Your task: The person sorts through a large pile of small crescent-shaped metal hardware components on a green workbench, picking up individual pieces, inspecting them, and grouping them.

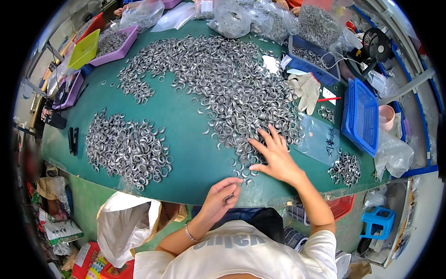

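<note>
A large heap of grey metal rings (232, 88) spreads over the green table (195, 172). My right hand (277, 159) rests on the heap's near edge with its fingers spread. Several loose rings lie just under and beside its thumb. Close to the table's front edge, my left hand (222, 197) is closed, and a metal ring (227, 199) shows in its curled fingers. Whether it holds more rings is hidden. On the left side of the table lies a second, smaller pile of rings (127, 151).
A small ring pile (344, 168) and a clear plastic bag (318, 139) lie at right, by blue baskets (360, 116). Gloves (305, 90), a red pen (329, 99) and a fan (376, 45) are farther back. A white sack (125, 223) stands below the front edge. Other people's hands show at the far side.
</note>
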{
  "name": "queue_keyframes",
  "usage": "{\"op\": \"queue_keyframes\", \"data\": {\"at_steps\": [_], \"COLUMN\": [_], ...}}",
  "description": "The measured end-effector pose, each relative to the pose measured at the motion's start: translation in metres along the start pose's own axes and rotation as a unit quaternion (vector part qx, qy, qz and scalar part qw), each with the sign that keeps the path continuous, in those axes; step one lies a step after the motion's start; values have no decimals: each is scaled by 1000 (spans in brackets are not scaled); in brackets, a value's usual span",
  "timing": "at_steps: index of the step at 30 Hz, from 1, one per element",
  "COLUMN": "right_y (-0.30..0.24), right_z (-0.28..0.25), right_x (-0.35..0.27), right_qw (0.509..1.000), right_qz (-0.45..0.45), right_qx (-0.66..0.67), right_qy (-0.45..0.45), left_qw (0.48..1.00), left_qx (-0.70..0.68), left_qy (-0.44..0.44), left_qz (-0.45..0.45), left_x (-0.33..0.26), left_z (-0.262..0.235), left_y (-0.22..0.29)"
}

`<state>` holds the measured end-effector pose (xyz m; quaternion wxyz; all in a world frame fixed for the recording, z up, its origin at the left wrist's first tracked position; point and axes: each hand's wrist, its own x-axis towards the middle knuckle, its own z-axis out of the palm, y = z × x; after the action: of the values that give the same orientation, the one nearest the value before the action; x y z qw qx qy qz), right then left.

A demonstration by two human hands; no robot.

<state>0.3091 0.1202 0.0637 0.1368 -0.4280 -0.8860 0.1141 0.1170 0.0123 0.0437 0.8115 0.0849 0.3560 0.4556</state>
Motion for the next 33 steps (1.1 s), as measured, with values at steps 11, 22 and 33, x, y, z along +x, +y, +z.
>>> {"op": "queue_keyframes", "data": {"at_steps": [11, 22, 33], "right_y": [-28, -19, -29], "right_z": [33, 28, 32], "right_x": [-24, -40, -38], "right_qw": [983, 945, 962], "right_qz": [41, 124, 165], "right_qx": [8, 122, 44], "right_qy": [179, 276, 213], "left_qw": [999, 999, 998], "left_qx": [0, 25, 42], "left_qy": [-45, -35, -36], "left_qz": [-22, -14, -15], "left_x": [-7, -9, -9], "left_z": [-9, -3, 2], "left_y": [-7, -12, -15]}}
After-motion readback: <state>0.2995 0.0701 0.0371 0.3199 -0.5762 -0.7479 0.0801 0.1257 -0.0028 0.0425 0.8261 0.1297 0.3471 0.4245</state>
